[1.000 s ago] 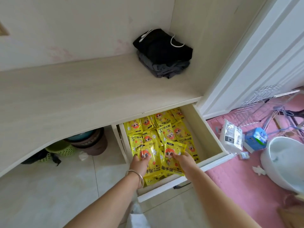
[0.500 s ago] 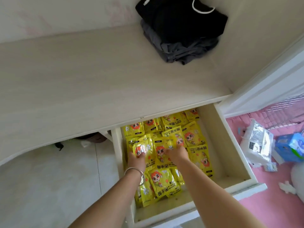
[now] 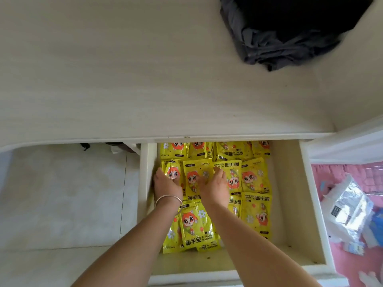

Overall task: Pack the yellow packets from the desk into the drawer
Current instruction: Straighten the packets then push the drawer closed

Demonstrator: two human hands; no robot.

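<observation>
- Hands first: left hand (image 3: pixel 167 184) and right hand (image 3: pixel 213 186) lie flat, fingers fairly straight, pressing on packets (image 3: pixel 256 176).
- Packets fill the open drawer (image 3: pixel 290 204), overlapping.
- Table (image 3: pixel 124 79) above carries dark clothes (image 3: pixel 290 32).

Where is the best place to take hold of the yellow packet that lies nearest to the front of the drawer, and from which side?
Probably its near short edge. The front packet lies flat in the drawer, overlapping its neighbours, so its faces offer little to pinch. Bare drawer floor shows just in front of it. Come from above at the drawer's front and pinch that edge between thumb and fingers.
</observation>
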